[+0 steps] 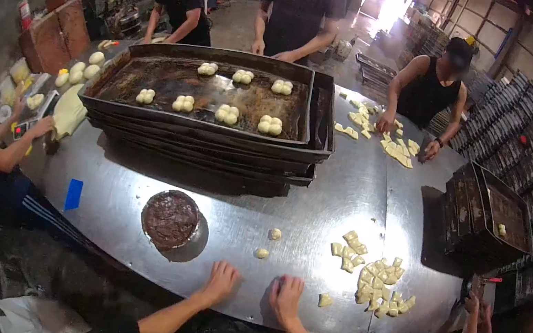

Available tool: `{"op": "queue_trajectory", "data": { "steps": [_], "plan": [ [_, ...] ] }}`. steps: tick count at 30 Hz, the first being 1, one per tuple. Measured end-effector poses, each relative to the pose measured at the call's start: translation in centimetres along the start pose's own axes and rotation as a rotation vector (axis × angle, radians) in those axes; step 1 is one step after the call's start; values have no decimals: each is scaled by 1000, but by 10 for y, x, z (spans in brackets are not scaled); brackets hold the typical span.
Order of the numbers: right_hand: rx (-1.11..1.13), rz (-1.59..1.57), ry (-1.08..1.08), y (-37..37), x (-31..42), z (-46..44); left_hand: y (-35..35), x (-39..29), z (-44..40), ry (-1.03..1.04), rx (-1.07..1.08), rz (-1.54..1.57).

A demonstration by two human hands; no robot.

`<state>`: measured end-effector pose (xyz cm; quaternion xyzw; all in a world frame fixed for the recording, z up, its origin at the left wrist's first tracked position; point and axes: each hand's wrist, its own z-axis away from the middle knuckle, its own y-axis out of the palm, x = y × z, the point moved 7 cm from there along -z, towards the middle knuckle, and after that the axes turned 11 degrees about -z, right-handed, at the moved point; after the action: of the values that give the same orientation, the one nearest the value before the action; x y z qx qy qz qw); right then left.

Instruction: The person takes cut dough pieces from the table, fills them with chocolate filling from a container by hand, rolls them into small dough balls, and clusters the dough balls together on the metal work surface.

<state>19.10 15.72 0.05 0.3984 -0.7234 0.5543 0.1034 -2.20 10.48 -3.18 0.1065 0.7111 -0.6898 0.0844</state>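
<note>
Both my hands rest on the metal table near its front edge, backs upward and fingers curled down. Whatever lies under my left hand (218,284) is hidden; it is below and right of a round bowl (170,219) of dark brown filling. My right hand (287,299) is cupped the same way, a short gap from the left, its contents also hidden. Just beyond the hands sit two small dough balls, one farther (275,234) and one nearer (262,254). To the right lie a single cut dough piece (325,300) and a pile of cut dough pieces (379,282).
A stack of dark baking trays (202,134) fills the table's middle, with clustered dough balls (226,114) on top. More trays (461,211) stand at right. Blue tape (74,194) marks the left. Several co-workers surround the metal table (345,200), one handling dough (397,151).
</note>
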Motion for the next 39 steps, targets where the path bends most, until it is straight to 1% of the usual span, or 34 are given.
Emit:
{"op": "queue_trajectory", "data": {
  "steps": [2,3,4,5,6,7,8,9,10,11,12,13,14,15,17,19,20,21,22,23,24,26,27,28,29,30,31,32,33,34,36,37,38,39],
  "plan": [
    [-60,-78,20,-35,13,20,-15,-9,38,95,-213,180],
    [-52,-102,115,-36,-4,30,-18,1,44,47,-193,142],
    [-69,-141,188,-46,-2,26,-43,5,39,-135,-73,347],
    [-27,-214,287,-46,-5,18,-49,13,35,-192,-137,487],
    [-13,-309,373,-49,8,3,-53,18,27,-229,-171,475],
    [-45,-367,330,-51,24,-18,-73,14,12,-184,-310,456],
    [-98,-405,211,-45,37,-34,-76,18,-8,-156,-363,428],
    [-66,-440,145,-36,50,-53,-83,18,-29,-97,-416,364],
    [-32,-473,77,-28,62,-71,-84,19,-53,-43,-402,371],
    [-7,-446,-31,-17,74,-92,-87,17,-75,-7,-299,384],
    [22,-417,-138,-11,81,-103,-70,22,-97,37,-226,232],
    [27,-419,-123,-13,79,-103,-79,16,-112,148,-234,124],
    [20,-412,-172,-18,85,-105,-85,14,-125,89,-215,148],
    [0,-405,-226,-20,90,-110,-94,9,-131,136,-246,217],
    [-47,-386,-144,-27,69,-102,-106,-3,-146,190,-273,283],
    [-73,-358,-48,-26,48,-79,-89,-22,-155,231,-48,349],
    [-7,-411,87,-17,34,-70,-75,-28,-159,235,-39,352],
    [57,-462,219,-10,22,-61,-54,-36,-165,331,-60,387],
    [52,-459,222,-13,23,-58,-50,-47,-167,429,-84,421],
    [65,-472,206,-15,26,-55,-42,-52,-168,484,-26,388],
    [77,-485,191,-16,29,-54,-40,-52,-170,491,-26,387],
    [62,-515,218,-24,24,-53,-30,-39,-175,294,1,315],
    [53,-548,246,-27,20,-52,-33,-43,-171,299,2,317],
    [52,-545,250,-30,19,-52,-37,-35,-165,87,38,547],
    [26,-698,378,-29,10,-52,-38,-27,-154,-134,74,771],
    [1,-852,507,-25,3,-52,-46,-32,-143,-139,74,773],
    [12,-852,507,-28,10,-58,-46,-34,-128,-242,128,1067],
    [36,-1141,607,-23,15,-62,-48,-37,-113,-350,176,1362],
    [66,-1426,708,-20,26,-67,-61,-42,-101,-356,182,1379],
    [97,-1421,711,-24,40,-74,-62,-39,-89,-376,162,1390],
    [304,-1541,677,-20,76,-83,-75,-37,-68,-296,23,1398],
    [352,-1532,686,-12,81,-80,-96,-41,-56,-249,-73,1419],
    [410,-1473,664,-3,84,-76,-94,-35,-43,-287,-106,1429],
    [470,-1418,628,6,91,-76,-99,-26,-32,-270,-196,1296]
  ]
}}
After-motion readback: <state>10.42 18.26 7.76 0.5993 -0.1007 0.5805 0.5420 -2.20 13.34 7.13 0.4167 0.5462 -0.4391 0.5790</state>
